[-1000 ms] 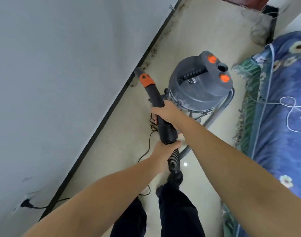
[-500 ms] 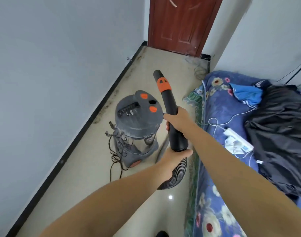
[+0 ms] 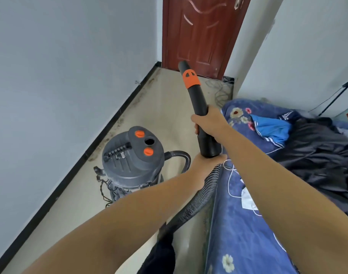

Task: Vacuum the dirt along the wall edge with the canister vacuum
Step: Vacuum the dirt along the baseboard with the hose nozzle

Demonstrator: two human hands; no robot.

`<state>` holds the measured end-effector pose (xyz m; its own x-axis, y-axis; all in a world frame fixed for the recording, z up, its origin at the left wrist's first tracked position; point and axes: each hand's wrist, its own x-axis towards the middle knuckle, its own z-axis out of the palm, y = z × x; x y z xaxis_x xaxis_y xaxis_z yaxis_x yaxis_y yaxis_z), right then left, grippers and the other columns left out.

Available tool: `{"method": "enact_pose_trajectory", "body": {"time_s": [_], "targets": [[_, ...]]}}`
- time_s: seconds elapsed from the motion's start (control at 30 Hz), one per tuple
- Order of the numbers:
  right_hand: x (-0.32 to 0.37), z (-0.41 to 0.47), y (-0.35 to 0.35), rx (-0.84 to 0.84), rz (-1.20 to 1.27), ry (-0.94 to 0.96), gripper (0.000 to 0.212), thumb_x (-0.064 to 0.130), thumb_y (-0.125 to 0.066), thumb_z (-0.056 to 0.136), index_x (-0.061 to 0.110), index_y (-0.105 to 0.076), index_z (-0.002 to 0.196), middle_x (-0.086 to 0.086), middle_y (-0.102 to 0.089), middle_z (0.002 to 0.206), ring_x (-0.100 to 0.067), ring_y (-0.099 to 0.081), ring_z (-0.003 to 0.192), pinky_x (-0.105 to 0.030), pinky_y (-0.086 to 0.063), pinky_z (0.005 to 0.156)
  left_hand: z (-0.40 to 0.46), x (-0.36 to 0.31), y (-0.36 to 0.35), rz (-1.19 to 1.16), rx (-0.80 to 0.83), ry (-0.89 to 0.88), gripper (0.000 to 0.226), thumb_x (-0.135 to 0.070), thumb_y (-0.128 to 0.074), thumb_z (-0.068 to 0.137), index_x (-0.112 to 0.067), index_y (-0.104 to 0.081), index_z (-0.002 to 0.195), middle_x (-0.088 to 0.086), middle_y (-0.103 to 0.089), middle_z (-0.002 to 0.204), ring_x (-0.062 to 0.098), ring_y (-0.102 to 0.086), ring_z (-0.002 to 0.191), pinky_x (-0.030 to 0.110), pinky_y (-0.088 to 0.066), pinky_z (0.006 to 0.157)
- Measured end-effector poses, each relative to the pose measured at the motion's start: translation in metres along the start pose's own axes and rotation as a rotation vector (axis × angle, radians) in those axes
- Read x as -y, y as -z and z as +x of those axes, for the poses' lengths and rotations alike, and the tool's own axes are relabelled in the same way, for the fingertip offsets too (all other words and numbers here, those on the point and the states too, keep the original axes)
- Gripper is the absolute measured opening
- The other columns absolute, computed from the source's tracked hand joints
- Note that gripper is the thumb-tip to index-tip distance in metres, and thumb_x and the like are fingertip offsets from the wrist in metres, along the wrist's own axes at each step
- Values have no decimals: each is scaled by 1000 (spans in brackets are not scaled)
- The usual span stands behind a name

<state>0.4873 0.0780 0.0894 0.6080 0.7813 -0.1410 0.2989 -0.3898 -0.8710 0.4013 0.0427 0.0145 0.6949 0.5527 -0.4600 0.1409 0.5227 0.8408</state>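
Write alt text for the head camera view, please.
Both bare hands, right hand above left hand, hold a black vacuum wand raised toward a red door; the grey canister vacuum stands near the dirty wall edge.

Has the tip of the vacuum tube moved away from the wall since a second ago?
Yes. The tube tip was down at the black baseboard; now it is lifted toward the door.

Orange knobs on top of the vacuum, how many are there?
2. One orange knob sits at the far end of the canister vacuum's lid; the other is nearer, just past the round hole. The canister's sides could hide more.
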Motion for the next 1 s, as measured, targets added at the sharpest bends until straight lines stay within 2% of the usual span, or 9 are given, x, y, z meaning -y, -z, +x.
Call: {"method": "enact_pose_trajectory", "body": {"time_s": [0.17,0.23,0.27,0.4,0.5,0.57,0.7,0.87,1.0], "targets": [[0,100,28,1,-30,-12,12,12,-60,83,15,-50,88,-2,-61,61,-10,-57,41,-21,-47,43,95,-43,-18,-2,-33,23,8,-6,-69,83,-6,-65,91,-4,-57,60,14,-54,65,24,-41,61],[2,144,48,-9,-13,-41,14,11,-60,83,9,-52,95,-3,-61,61,-9,-56,40,-19,-47,41,134,-68,-29,16,-13,25,27,-10,-70,84,1,-65,107,-2,-57,69,18,-56,77,29,-43,70],[3,164,58,-16,-8,-55,16,11,-60,84,6,-52,98,-3,-61,60,-9,-56,39,-19,-48,42,152,-80,-35,27,-1,18,27,-12,-71,84,-1,-65,108,-1,-58,72,19,-55,82,31,-42,75],[3,236,97,-12,4,-83,22,12,-59,84,4,-53,104,-4,-61,62,-9,-56,39,-20,-48,41,218,-114,-62,46,11,34,12,-15,-71,85,-9,-61,88,0,-59,71,16,-55,71,32,-42,75],[0,292,122,-5,-20,-72,21,12,-59,85,5,-53,103,-5,-62,62,-7,-55,37,-15,-43,36,270,-139,-83,58,-6,29,16,-18,-73,83,-13,-62,74,0,-60,68,16,-56,69,33,-43,74],[0,329,132,7,-57,-56,21,13,-58,84,4,-54,102,-5,-63,61,-7,-56,37,-13,-40,34,301,-154,-92,26,-24,14,15,-19,-74,82,-14,-63,75,-1,-61,68,16,-56,69,31,-45,73],[3,396,137,59,-62,-36,14,14,-59,82,8,-54,93,-1,-63,55,-10,-59,41,-18,-45,40,355,-179,-96,-6,-111,-20,17,-16,-73,83,-5,-65,94,0,-61,71,13,-57,66,23,-46,63],[22,478,101,195,-43,-3,11,16,-60,81,15,-50,86,2,-62,51,-13,-60,43,-21,-46,45,420,-218,-57,-51,-244,22,23,-18,-75,81,-4,-63,94,9,-63,85,23,-58,81,33,-50,76],[39,534,61,261,-54,18,11,15,-60,80,14,-52,88,1,-60,52,-14,-59,43,-24,-48,48,470,-240,-13,-59,-290,39,17,-21,-75,81,-9,-62,83,6,-63,82,21,-58,77,34,-50,76]]}}
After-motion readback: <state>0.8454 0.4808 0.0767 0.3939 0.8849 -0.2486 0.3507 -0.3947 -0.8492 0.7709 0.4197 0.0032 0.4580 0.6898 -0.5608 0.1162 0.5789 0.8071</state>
